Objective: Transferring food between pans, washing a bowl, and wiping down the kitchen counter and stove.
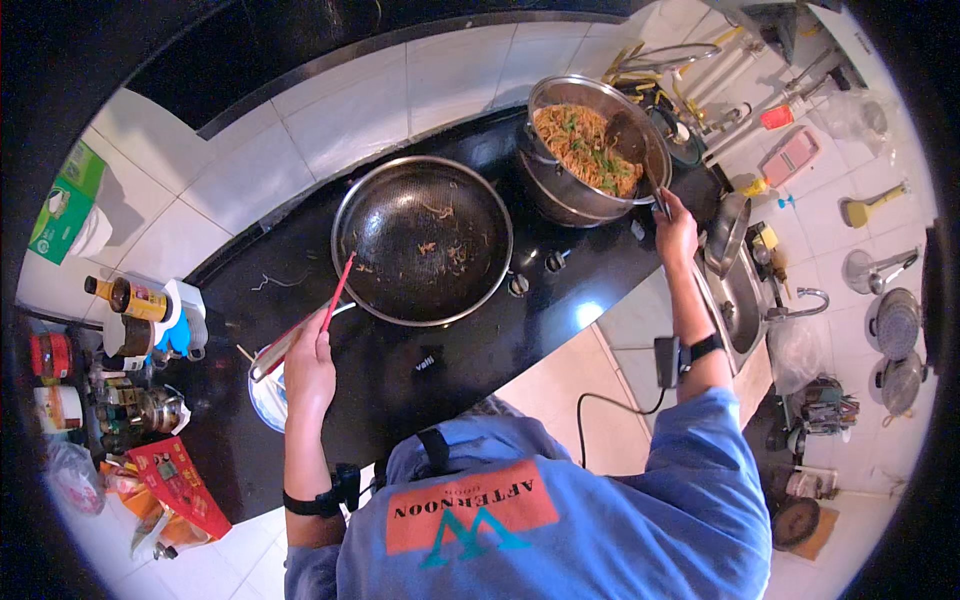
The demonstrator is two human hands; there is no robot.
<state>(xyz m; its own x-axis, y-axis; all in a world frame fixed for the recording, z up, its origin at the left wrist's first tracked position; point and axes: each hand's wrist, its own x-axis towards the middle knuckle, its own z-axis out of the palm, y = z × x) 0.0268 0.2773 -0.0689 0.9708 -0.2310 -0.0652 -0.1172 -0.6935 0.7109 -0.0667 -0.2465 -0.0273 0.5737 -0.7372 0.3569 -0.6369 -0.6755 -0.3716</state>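
My left hand (310, 369) is closed on a slim red stick, seemingly chopsticks (341, 289), whose tip reaches over the wok's near-left rim. The wok's metal handle (274, 358) passes by the same hand; whether my fingers grip it too, I cannot tell. Only a few noodle scraps lie in the dark textured wok (420, 240) on the hob. At the right, my right hand (677, 229) grips the handle of a dark spatula (628, 135). Its blade rests against noodles with greens (585, 150) piled in a steel pot (559, 187).
A white bowl (266, 394) sits beneath the wok handle. Hob knobs (555, 261) line the black cooktop (450, 360). Sauce bottles and jars (135, 296) crowd the left, beside a red packet (180, 480). A sink (742, 307) lies right, below wall-hung utensils (896, 322).
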